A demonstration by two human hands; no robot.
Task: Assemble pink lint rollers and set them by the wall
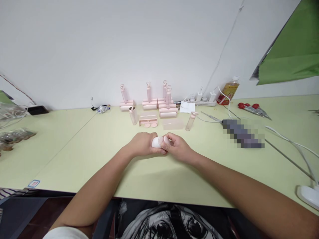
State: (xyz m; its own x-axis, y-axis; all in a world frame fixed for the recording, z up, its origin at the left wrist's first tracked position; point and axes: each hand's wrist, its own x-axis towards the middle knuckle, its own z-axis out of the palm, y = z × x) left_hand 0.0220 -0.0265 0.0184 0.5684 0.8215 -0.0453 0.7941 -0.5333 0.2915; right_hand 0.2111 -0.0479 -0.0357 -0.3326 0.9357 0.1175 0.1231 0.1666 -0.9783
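My left hand [142,144] is wrapped round a short white cylinder [156,142], which lies sideways above the table. Fingers of my right hand [179,148] pinch a small pale pink round piece [166,140] at the cylinder's right end. Whether the two pieces touch is too small to tell. Just beyond my hands lie an open pink case [148,120] with two round recesses or discs and a clear pink cover [172,124]. A translucent pink tube with a loop [190,121] stands to the right, and an open-topped tube [133,116] to the left.
Pink boxes [168,113] with looped tubes stand along the wall. At the right are a power strip [208,103], a drink bottle [228,91], red-handled tools [254,109], a blurred-out dark object [243,134] and trailing cables. Bagged items [16,136] lie far left.
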